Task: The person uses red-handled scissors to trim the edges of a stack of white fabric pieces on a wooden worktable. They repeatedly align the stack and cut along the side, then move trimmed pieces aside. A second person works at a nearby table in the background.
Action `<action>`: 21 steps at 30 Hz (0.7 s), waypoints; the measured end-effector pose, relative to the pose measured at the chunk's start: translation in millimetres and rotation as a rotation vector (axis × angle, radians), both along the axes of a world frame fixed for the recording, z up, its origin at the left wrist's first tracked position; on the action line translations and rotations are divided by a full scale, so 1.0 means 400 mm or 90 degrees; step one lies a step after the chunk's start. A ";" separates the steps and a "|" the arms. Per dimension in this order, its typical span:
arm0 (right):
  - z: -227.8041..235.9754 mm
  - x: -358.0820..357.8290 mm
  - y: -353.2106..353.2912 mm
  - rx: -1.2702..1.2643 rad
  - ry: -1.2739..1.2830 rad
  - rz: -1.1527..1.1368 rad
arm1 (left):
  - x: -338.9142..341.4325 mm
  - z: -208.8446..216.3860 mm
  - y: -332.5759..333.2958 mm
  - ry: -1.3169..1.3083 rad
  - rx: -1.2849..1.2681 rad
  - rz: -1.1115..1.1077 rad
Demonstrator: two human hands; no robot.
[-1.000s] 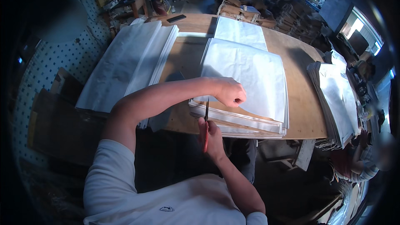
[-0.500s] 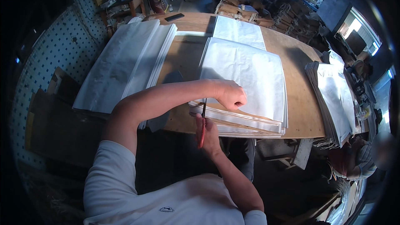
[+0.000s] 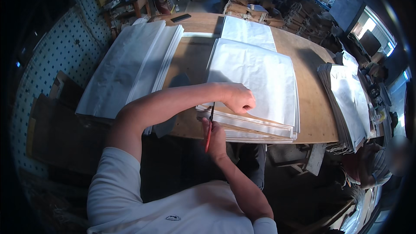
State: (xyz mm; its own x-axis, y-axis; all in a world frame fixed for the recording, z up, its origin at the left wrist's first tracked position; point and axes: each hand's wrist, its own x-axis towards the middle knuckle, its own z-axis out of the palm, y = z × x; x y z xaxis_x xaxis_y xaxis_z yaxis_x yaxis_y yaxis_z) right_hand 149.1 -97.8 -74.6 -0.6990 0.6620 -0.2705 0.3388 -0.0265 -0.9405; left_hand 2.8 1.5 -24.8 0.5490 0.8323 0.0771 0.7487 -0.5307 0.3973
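Observation:
A stack of white paper sacks point(image 3: 255, 76) lies at the middle of the table, its folded brown-and-white edges toward me. My left arm reaches across it, and my left hand point(image 3: 238, 98) rests on the near part of the top sack, fingers curled into a fist. What those fingers grip, if anything, is hidden. Below it, at the stack's near left corner, my right hand point(image 3: 217, 141) is closed around red-handled scissors point(image 3: 208, 136). Their dark blades point away from me, up against the sack edges beside my left wrist.
The wooden table point(image 3: 314, 112) also bears a tall white stack point(image 3: 121, 60) on the left, another white sheet point(image 3: 249, 32) behind the middle and a dark phone-like slab point(image 3: 181, 18). More sacks point(image 3: 346, 99) hang over the right edge. A person point(image 3: 368, 164) sits low at the right.
My right hand has shifted slightly left, and the scissors' red handles look narrower than before. My left hand and the sacks have hardly moved.

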 end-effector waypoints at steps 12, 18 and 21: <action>-0.002 0.302 -0.031 -0.161 0.048 0.062 | -0.085 0.212 0.147 -0.015 0.081 0.115; 0.034 0.352 0.005 -0.223 0.038 0.022 | -0.242 0.511 0.379 0.153 0.242 0.487; 0.005 0.371 0.017 -0.206 0.111 0.003 | -0.257 0.532 0.378 -0.033 0.557 0.600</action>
State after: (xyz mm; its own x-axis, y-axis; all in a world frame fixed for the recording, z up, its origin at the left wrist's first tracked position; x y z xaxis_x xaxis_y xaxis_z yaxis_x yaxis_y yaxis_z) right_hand 297.7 -90.9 -72.8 -0.7562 0.5578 -0.3420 0.1753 -0.3310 -0.9272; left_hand -99.9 152.9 187.9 -0.2404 0.5578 0.7944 0.9693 0.0946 0.2269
